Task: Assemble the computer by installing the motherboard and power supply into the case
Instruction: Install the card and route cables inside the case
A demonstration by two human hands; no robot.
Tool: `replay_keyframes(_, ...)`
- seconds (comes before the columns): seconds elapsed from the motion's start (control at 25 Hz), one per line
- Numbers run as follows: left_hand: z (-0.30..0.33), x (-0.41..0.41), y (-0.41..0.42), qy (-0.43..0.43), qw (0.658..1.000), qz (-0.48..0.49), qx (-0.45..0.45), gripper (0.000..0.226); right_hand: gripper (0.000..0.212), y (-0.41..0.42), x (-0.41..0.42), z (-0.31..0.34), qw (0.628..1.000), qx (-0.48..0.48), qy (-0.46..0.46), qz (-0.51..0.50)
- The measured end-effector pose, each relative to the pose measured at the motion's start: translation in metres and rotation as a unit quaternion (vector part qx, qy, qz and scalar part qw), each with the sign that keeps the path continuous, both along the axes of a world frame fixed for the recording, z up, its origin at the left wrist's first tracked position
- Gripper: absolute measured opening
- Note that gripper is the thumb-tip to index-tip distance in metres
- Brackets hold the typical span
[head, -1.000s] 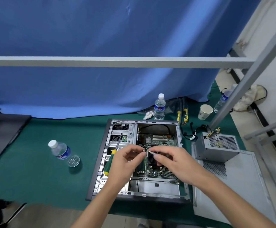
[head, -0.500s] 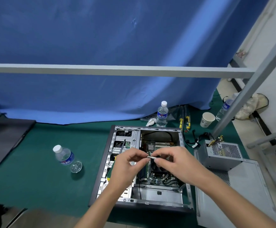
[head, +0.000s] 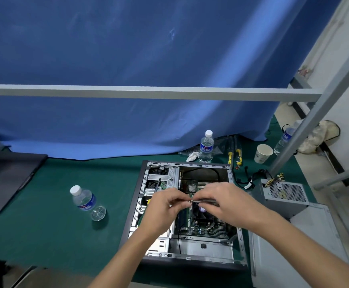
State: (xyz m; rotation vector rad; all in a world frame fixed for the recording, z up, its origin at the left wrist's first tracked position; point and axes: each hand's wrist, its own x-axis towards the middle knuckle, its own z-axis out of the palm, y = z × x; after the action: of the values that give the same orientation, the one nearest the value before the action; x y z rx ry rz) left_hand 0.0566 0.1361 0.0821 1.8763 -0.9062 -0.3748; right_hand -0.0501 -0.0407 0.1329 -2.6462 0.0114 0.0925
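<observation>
Since a second ago my two hands have lifted slightly and drawn closer, fingertips now nearly meeting over the open case (head: 137, 206). My right hand (head: 229, 206) pinches a thin silvery tool (head: 205, 201), its tip pointing left; my left hand (head: 163, 210) closes thumb and forefinger on something tiny at that tip, probably a screw (head: 191, 201), though it is too small to tell for sure. My left hand also keeps a screwdriver (head: 158, 184) tucked in its palm, the dark shaft sticking out toward the far side and a bit of yellow handle showing at the left.

Below my hands the motherboard (head: 202, 227) lies inside the case, which lies on its side on the green mat (head: 55, 231). To the right, outside the case, the power supply (head: 283, 196) stands on the grey side panel (head: 306, 244), its cables trailing toward the far side. Left of the case a water bottle (head: 84, 201) lies tipped on the mat. At the far edge, against the blue curtain (head: 128, 59), a second bottle (head: 206, 146) stands upright, with a paper cup (head: 263, 153) further right.
</observation>
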Motion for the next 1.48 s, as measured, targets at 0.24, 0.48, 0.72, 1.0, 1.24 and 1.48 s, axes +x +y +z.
replay_keyframes(0.24, -0.005, 0.003, -0.002, 0.046, 0.998, -0.029, 0.032, 0.007, 0.023, 0.002, -0.001, -0.004, 0.999, -0.026, -0.003, 0.028)
replay_keyframes(0.48, -0.014, 0.010, 0.001, 0.197, 0.978, -0.042, 0.049, 0.017, 0.030, 0.001, -0.001, -0.006, 0.999, 0.019, 0.017, 0.044)
replay_keyframes(0.72, -0.026, -0.003, 0.003, 0.313, 0.949, -0.035, 0.007, 0.010, 0.027, 0.002, -0.004, -0.023, 0.997, 0.068, 0.038, 0.013)
replay_keyframes(1.0, -0.037, -0.011, 0.000, 0.342, 0.938, -0.034, 0.038, 0.012, 0.022, 0.005, -0.009, -0.052, 0.986, 0.150, 0.059, -0.051)
replay_keyframes(1.24, -0.057, -0.019, 0.010, 0.285, 0.956, 0.032, 0.067, 0.018, 0.021, 0.020, -0.011, -0.083, 0.977, 0.172, 0.063, -0.106)
replay_keyframes(1.48, -0.097, -0.008, 0.056, -0.064, 0.928, 0.308, 0.202, 0.043, 0.025, 0.019, -0.017, -0.118, 0.958, 0.197, 0.115, -0.173)
